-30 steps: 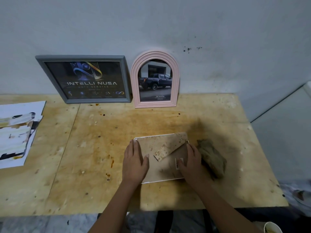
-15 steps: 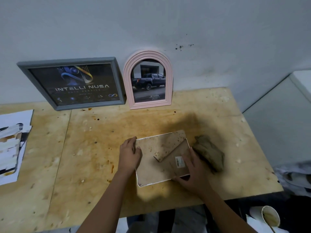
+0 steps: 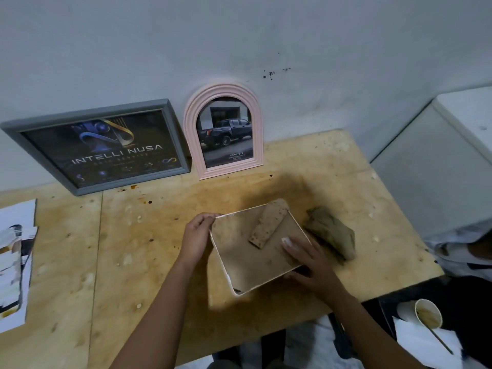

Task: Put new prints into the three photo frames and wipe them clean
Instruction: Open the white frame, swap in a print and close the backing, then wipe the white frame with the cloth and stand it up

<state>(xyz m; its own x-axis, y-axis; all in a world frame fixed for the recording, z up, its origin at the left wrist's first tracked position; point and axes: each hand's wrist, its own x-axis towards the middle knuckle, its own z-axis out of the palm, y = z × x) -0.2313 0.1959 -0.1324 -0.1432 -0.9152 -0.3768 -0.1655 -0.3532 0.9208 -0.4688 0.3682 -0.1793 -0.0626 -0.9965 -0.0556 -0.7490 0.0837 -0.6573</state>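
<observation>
- Far left edge of the picture: a stack of loose prints (image 3: 14, 262) lies flat on the plywood table (image 3: 127, 262).
- Upper left: a grey frame (image 3: 177, 137) leans against the wall, holding a dark poster that reads "INTELLI NUSA".
- Just right of it, upper centre: a pink arched frame (image 3: 190, 134) also leans on the wall, with a print of a dark pickup truck inside. Its edge is close beside the grey frame's.
- Centre: the left hand (image 3: 197, 238) has its fingers curled over the upper left corner of the white frame (image 3: 247, 259).
- The white frame lies back side up in the middle of the table. It is turned at an angle, and its near corner seems lifted off the wood. A speckled stand leg (image 3: 269, 225) lies across its brown backing.
- Right of centre: the right hand (image 3: 308, 265) grips the frame's near right edge, fingers laid over the backing and thumb at the rim.
- Just right of the frame: a crumpled brownish cloth (image 3: 332, 235) sits on the table.
- Lower right, off the table: a paper cup (image 3: 428, 312) with a stick in it.
</observation>
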